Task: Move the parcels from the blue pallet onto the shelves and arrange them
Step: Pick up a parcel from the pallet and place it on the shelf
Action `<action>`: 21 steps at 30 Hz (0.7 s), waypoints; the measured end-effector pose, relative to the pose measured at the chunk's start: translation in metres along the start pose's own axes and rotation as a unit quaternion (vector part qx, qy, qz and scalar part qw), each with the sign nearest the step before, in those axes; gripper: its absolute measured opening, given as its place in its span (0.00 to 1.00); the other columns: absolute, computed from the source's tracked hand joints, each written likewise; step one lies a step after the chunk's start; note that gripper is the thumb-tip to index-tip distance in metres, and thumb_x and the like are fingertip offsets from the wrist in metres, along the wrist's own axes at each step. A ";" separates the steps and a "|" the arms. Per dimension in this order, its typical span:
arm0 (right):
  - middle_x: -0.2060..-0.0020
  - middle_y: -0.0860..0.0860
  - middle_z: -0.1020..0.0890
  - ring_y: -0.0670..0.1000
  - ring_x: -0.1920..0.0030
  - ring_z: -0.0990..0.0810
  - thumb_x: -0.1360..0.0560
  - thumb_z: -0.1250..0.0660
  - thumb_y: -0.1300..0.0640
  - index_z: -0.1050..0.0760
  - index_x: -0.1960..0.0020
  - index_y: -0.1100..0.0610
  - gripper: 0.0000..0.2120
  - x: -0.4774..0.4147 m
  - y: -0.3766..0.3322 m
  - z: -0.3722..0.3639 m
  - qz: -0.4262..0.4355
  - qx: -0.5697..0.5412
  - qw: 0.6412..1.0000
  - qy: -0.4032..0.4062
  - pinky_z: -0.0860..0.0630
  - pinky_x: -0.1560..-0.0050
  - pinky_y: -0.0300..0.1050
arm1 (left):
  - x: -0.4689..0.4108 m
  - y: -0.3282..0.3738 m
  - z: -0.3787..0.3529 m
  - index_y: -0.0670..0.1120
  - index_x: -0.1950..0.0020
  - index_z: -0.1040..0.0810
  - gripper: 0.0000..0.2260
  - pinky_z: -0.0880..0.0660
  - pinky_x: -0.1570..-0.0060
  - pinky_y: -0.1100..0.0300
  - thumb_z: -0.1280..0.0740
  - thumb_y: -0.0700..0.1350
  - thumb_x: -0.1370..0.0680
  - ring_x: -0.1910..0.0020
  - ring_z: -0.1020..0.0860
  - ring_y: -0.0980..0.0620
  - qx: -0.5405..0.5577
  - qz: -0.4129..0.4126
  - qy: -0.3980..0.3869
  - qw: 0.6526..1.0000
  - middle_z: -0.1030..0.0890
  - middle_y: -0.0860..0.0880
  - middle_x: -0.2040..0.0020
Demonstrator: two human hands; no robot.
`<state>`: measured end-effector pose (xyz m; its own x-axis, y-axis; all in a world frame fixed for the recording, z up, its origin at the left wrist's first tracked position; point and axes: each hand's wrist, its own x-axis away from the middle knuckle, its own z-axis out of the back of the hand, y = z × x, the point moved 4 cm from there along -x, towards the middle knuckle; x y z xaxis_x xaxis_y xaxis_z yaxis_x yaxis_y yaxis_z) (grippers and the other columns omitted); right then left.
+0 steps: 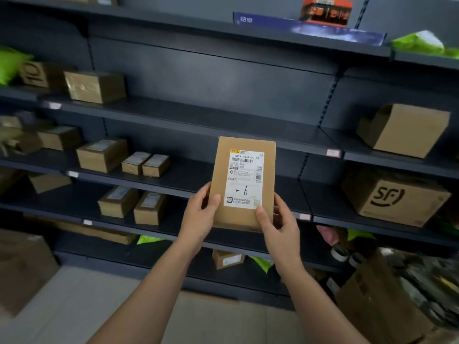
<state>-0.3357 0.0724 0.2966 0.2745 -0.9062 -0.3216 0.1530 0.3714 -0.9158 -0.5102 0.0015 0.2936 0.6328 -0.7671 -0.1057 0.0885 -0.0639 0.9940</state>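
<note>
Dark shelves (198,112) run across the whole view. Small brown boxes (145,164) are set on the left bays, two of them side by side and touching. The left hand (200,214) is closed round the lower left edge of the parcel (238,218): left thumb (214,202) laid flat on the front face, fingers wrapped to the back and mostly hidden. The parcel, a flat brown carton, is held upright with a slight tilt in front of the middle bay; whether it touches a board cannot be told. Its white label (244,178) is faced toward the camera, with handwritten marks on it. The right hand (279,225) is clamped on the lower right edge: right thumb (262,216) pressed on the label's bottom corner, fingers curled behind, tips not visible. Further right, a carton marked SF (395,198) is set on a shelf, with an open-flapped box (407,131) on the board above.
</note>
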 end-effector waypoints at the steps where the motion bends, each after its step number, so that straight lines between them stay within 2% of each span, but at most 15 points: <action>1: 0.41 0.43 0.25 0.42 0.42 0.26 0.25 0.32 0.45 0.34 0.29 0.41 0.25 -0.012 -0.001 -0.010 0.003 -0.008 1.000 -0.010 0.24 0.45 0.44 | -0.011 0.003 0.006 0.61 0.29 0.33 0.18 0.29 0.36 0.49 0.38 0.52 0.19 0.36 0.30 0.55 0.003 -0.009 0.007 1.000 0.30 0.54 0.32; 3: 0.40 0.44 0.26 0.41 0.42 0.27 0.24 0.32 0.48 0.34 0.29 0.41 0.26 -0.038 -0.002 -0.031 0.006 -0.026 0.999 -0.027 0.25 0.45 0.43 | -0.034 0.009 0.017 0.64 0.32 0.32 0.16 0.28 0.38 0.52 0.38 0.52 0.19 0.38 0.29 0.56 0.011 -0.026 0.024 0.999 0.29 0.54 0.33; 5: 0.39 0.44 0.26 0.42 0.41 0.27 0.25 0.32 0.49 0.34 0.29 0.41 0.26 -0.064 -0.005 -0.052 0.018 -0.039 0.998 -0.045 0.25 0.44 0.45 | -0.057 0.016 0.030 0.66 0.34 0.33 0.15 0.28 0.37 0.51 0.38 0.52 0.19 0.37 0.29 0.55 0.012 -0.038 0.044 0.998 0.29 0.54 0.33; 7: 0.40 0.45 0.25 0.44 0.40 0.26 0.25 0.32 0.49 0.33 0.29 0.41 0.25 -0.091 -0.011 -0.072 0.030 -0.053 0.996 -0.061 0.24 0.43 0.47 | -0.081 0.022 0.043 0.63 0.31 0.33 0.17 0.28 0.37 0.52 0.38 0.51 0.19 0.37 0.29 0.55 0.016 -0.048 0.071 0.996 0.29 0.55 0.34; 9: 0.40 0.45 0.25 0.44 0.40 0.27 0.24 0.32 0.50 0.32 0.30 0.41 0.24 -0.116 -0.021 -0.092 0.044 -0.062 0.994 -0.076 0.25 0.43 0.45 | -0.104 0.030 0.055 0.56 0.29 0.33 0.18 0.27 0.43 0.57 0.37 0.50 0.19 0.41 0.27 0.57 0.024 -0.051 0.103 0.993 0.27 0.56 0.37; 12: 0.40 0.43 0.25 0.44 0.40 0.27 0.25 0.32 0.49 0.32 0.32 0.39 0.23 -0.149 -0.034 -0.121 0.064 -0.068 0.990 -0.105 0.25 0.42 0.44 | -0.136 0.040 0.073 0.52 0.34 0.32 0.15 0.27 0.52 0.62 0.37 0.50 0.20 0.47 0.27 0.61 0.026 -0.056 0.144 0.988 0.25 0.56 0.42; 16: 0.39 0.44 0.25 0.44 0.40 0.26 0.25 0.31 0.48 0.32 0.30 0.41 0.24 -0.188 -0.053 -0.159 0.070 -0.082 0.984 -0.139 0.25 0.38 0.49 | -0.172 0.053 0.101 0.52 0.37 0.30 0.13 0.27 0.50 0.60 0.36 0.51 0.20 0.45 0.26 0.59 0.017 -0.059 0.168 0.984 0.24 0.56 0.43; 21: 0.42 0.42 0.22 0.44 0.42 0.24 0.24 0.33 0.45 0.31 0.31 0.44 0.22 -0.231 -0.078 -0.208 0.072 -0.098 0.980 -0.156 0.24 0.40 0.50 | -0.222 0.072 0.137 0.53 0.32 0.30 0.16 0.32 0.46 0.57 0.36 0.50 0.20 0.41 0.28 0.55 0.000 -0.068 0.168 0.983 0.26 0.56 0.39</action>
<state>-0.6085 0.2107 0.3924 0.5609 -0.7303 -0.3900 -0.0864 0.4168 -0.9049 -0.7501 0.0798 0.3927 0.8337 -0.4973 -0.2401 0.1893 -0.1512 0.9702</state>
